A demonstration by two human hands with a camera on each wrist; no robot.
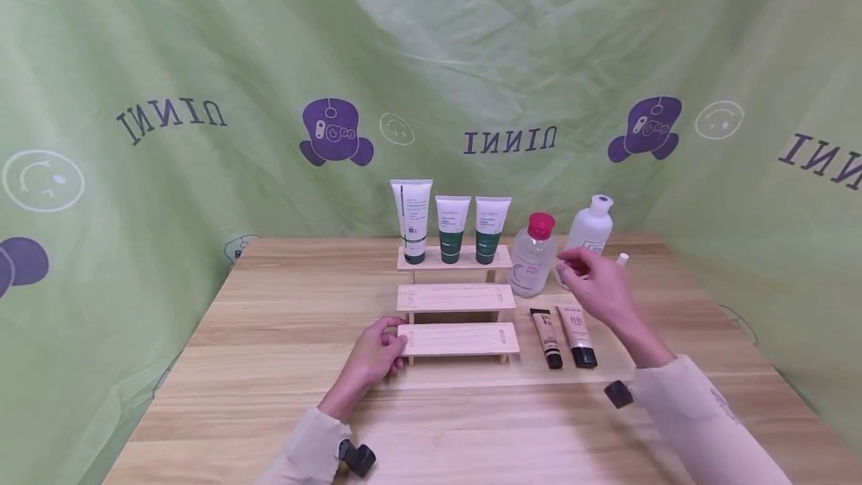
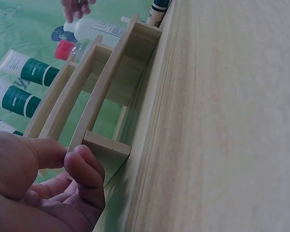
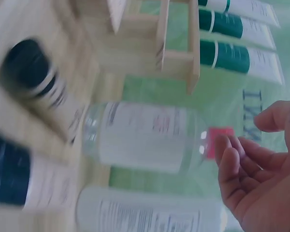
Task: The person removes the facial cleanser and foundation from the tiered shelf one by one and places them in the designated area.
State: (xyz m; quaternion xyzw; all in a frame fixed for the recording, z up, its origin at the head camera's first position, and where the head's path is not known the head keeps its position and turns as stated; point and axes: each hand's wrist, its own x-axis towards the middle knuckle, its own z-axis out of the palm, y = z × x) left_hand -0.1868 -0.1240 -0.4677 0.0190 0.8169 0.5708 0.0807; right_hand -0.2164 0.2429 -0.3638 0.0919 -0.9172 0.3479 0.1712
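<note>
My left hand (image 1: pixel 373 352) pinches the left end of the lowest step of a three-step wooden display stand (image 1: pixel 458 339), thumb and fingers at its corner in the left wrist view. On the top step three white-and-green squeeze tubes (image 1: pixel 451 230) stand upright on their caps. My right hand (image 1: pixel 598 283) is raised to the right of the stand with loosely bent fingers and nothing in them. It is close to a clear bottle with a red cap (image 1: pixel 532 260) and partly hides a white bottle (image 1: pixel 589 229) behind. Thumb and fingertips are apart in the right wrist view.
Two small cosmetic tubes, a slim beige one (image 1: pixel 545 337) and a BB cream tube (image 1: pixel 577 335), lie on the wooden table (image 1: pixel 283 373) right of the stand. A small white tip (image 1: pixel 622 259) shows beyond the right hand. A green printed curtain (image 1: pixel 431 81) hangs behind.
</note>
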